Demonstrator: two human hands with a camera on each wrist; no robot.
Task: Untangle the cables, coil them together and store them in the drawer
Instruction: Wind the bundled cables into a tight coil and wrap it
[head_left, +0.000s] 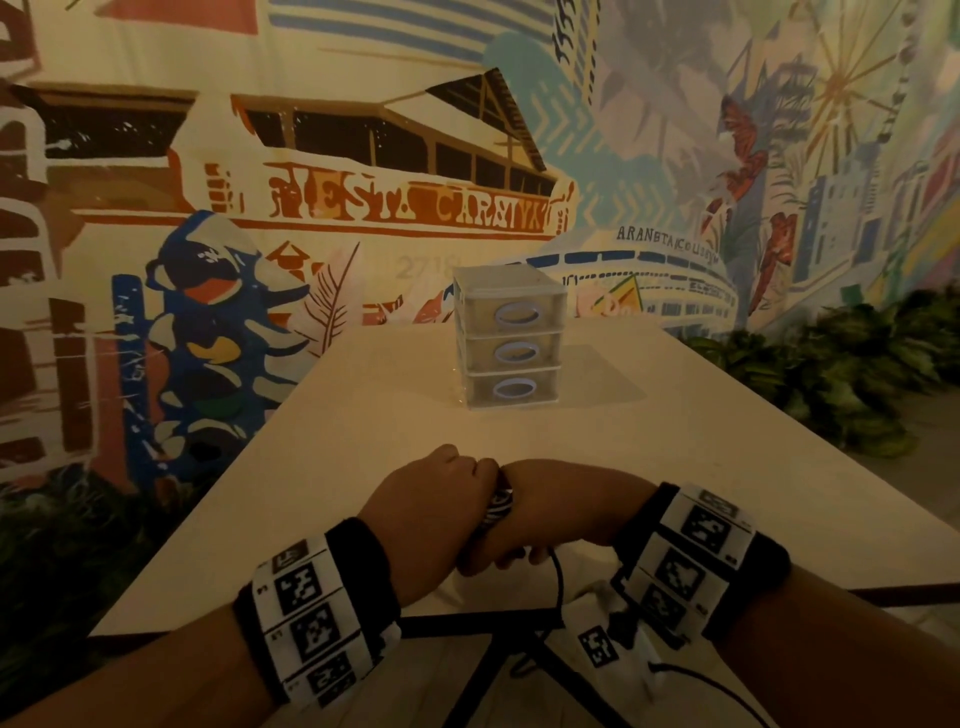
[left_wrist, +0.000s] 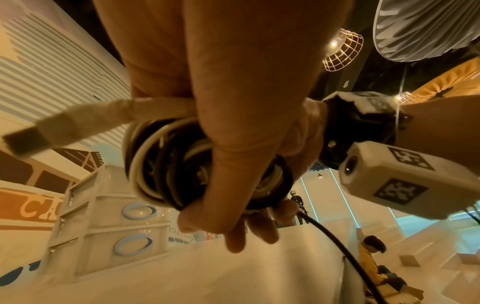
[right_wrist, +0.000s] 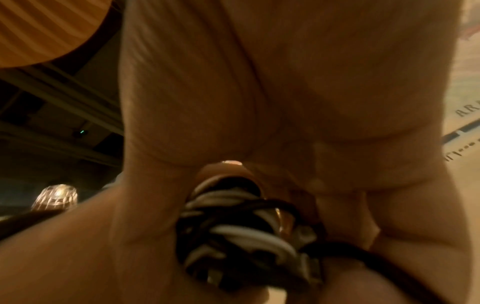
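A coil of black and white cables (head_left: 497, 505) is squeezed between my two hands just above the table's near edge. My left hand (head_left: 431, 514) wraps its fingers round the cable coil (left_wrist: 166, 164), and a white plug end (left_wrist: 52, 127) juts out past the fingers. My right hand (head_left: 561, 514) grips the same cable coil (right_wrist: 241, 226) from the other side. A loose black cable tail (head_left: 558, 582) hangs from the hands below the table edge. The small three-drawer unit (head_left: 511, 338) stands further back on the table, all its drawers closed.
The pale table (head_left: 701, 467) runs from the hands to the drawer unit (left_wrist: 103, 226). A painted mural wall (head_left: 363, 208) stands behind it, with green plants (head_left: 841, 374) low at the right. People sit in the distance (left_wrist: 369, 259).
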